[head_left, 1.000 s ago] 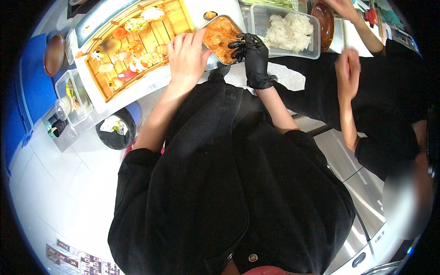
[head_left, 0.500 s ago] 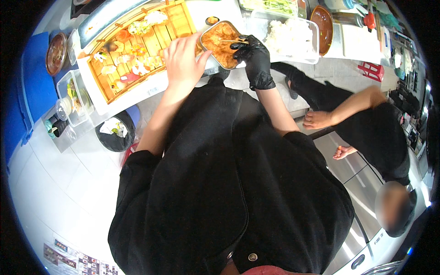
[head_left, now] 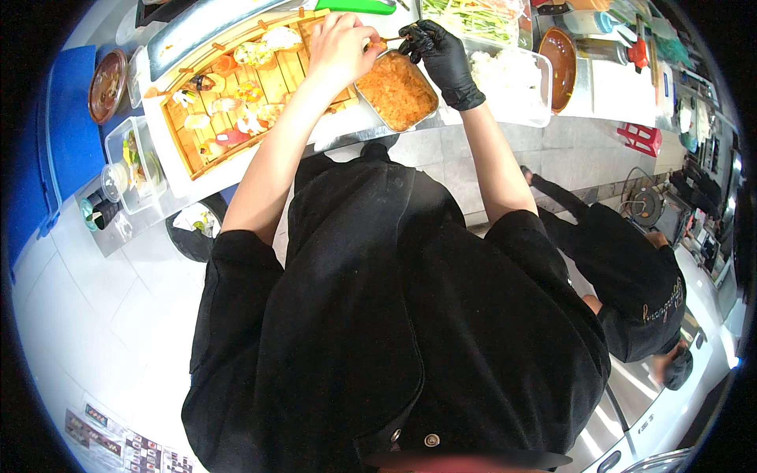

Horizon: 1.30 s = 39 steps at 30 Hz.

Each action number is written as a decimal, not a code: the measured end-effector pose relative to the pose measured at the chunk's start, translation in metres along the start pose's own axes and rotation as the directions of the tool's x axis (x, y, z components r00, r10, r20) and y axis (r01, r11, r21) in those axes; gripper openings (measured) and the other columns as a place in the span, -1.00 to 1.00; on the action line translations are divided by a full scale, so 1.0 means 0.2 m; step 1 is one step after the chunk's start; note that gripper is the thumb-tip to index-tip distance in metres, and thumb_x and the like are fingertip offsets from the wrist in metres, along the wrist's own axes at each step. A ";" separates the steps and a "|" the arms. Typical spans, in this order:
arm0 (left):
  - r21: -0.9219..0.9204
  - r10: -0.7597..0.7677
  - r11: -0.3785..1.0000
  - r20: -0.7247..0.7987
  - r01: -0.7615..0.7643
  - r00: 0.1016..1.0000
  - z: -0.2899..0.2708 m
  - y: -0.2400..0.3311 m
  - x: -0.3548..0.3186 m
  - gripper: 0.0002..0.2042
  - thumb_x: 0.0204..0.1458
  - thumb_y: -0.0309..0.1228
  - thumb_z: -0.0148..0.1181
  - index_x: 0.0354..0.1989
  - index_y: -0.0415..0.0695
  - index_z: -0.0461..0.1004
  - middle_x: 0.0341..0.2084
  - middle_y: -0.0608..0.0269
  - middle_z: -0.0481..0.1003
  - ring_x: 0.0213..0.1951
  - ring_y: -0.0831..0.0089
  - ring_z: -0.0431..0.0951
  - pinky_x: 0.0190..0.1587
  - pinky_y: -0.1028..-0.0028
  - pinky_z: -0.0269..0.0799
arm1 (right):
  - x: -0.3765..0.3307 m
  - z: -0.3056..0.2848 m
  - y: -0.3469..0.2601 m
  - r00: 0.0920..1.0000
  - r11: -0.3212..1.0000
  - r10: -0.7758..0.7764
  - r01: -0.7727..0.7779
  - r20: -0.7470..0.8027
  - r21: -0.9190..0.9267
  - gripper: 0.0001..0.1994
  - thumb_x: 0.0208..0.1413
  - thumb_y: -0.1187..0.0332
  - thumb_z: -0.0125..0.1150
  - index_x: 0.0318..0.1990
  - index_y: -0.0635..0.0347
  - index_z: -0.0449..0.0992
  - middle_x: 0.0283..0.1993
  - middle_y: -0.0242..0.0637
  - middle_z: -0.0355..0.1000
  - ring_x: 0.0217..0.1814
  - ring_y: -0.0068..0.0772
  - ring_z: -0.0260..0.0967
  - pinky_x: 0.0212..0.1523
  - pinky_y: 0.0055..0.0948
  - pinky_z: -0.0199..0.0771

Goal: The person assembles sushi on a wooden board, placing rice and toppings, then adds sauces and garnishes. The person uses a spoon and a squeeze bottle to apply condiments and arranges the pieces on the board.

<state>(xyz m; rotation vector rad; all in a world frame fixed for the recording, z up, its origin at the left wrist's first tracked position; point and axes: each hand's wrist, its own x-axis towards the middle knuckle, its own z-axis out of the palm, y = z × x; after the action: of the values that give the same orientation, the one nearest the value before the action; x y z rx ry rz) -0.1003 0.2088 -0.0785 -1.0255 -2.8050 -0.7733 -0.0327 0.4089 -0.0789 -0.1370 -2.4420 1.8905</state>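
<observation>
My bare left hand [head_left: 341, 51] is closed at the fingertips around a small orange-topped sushi piece [head_left: 378, 46], mostly covered by the fingers. My right hand [head_left: 441, 61], in a black glove, pinches a thin gold-coloured utensil [head_left: 392, 39] whose tip meets the sushi piece; its exact kind is too small to make out. Just below both hands lies a square metal tray [head_left: 433, 112] filled with an orange, crumbly food [head_left: 398, 93]. To the left, a wooden boat-shaped platter [head_left: 183, 154] carries several pieces of sushi [head_left: 254, 54].
Right of the tray stands a clear tub of white rice [head_left: 505, 75], then a brown bowl [head_left: 557, 71]. Cut green vegetables [head_left: 473, 20] fill a container behind. A lined bin [head_left: 189, 240] sits below the counter at left. A co-worker in black [head_left: 631, 276] is at the right.
Both hands have moved up and away from the orange food. The left hand now has the small sushi piece, which lay on the counter before. The co-worker has turned and moved.
</observation>
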 end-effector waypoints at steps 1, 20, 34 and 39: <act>0.002 -0.005 1.000 0.008 0.005 1.000 0.01 0.00 0.00 -0.86 -0.06 -0.24 0.39 -0.31 0.11 0.67 -0.24 0.37 0.49 0.03 0.27 0.42 0.13 0.20 0.24 | -0.01 0.00 0.00 1.000 0.999 -0.026 0.026 -0.007 -0.047 -0.84 0.30 0.42 0.12 -0.07 0.26 0.57 -0.27 -0.25 0.60 -0.30 -0.46 0.59 -0.28 -0.48 0.54; -0.129 -0.122 0.983 0.077 0.131 0.990 0.07 -0.06 0.03 -0.74 -0.06 -0.21 0.43 -0.19 0.04 0.64 -0.25 0.26 0.60 -0.07 0.15 0.51 0.07 0.19 0.38 | -0.12 0.06 -0.02 0.978 1.000 0.011 -0.013 -0.209 -0.008 -0.80 0.38 0.34 0.08 -0.07 0.28 0.55 -0.33 -0.33 0.57 -0.38 -0.58 0.45 -0.36 -0.57 0.44; -0.206 -0.123 0.966 0.174 0.159 0.977 0.03 -0.11 0.05 -0.78 -0.01 -0.21 0.38 -0.20 0.04 0.67 -0.31 0.27 0.65 -0.14 0.22 0.60 -0.01 0.25 0.46 | -0.16 0.11 -0.07 0.896 0.895 0.224 -0.034 -0.384 0.445 -0.78 0.41 0.39 -0.05 -0.08 0.39 0.48 -0.34 -0.14 0.58 -0.42 -0.44 0.54 -0.47 -0.53 0.51; -0.203 -0.114 0.964 0.262 0.170 0.958 0.03 -0.10 0.08 -0.80 0.00 -0.24 0.36 -0.21 0.02 0.66 -0.35 0.25 0.66 -0.15 0.24 0.63 -0.04 0.26 0.49 | -0.15 0.11 -0.12 0.876 0.865 0.285 -0.060 -0.389 0.498 -0.79 0.40 0.38 -0.03 -0.09 0.36 0.48 -0.35 -0.11 0.60 -0.44 -0.43 0.54 -0.48 -0.56 0.47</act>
<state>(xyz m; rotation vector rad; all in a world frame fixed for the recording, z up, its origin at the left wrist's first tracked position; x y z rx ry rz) -0.1250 0.2087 -0.0888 -1.0231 -3.0891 -1.0698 -0.0055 0.3787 -0.0600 -0.7125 -1.6621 2.1622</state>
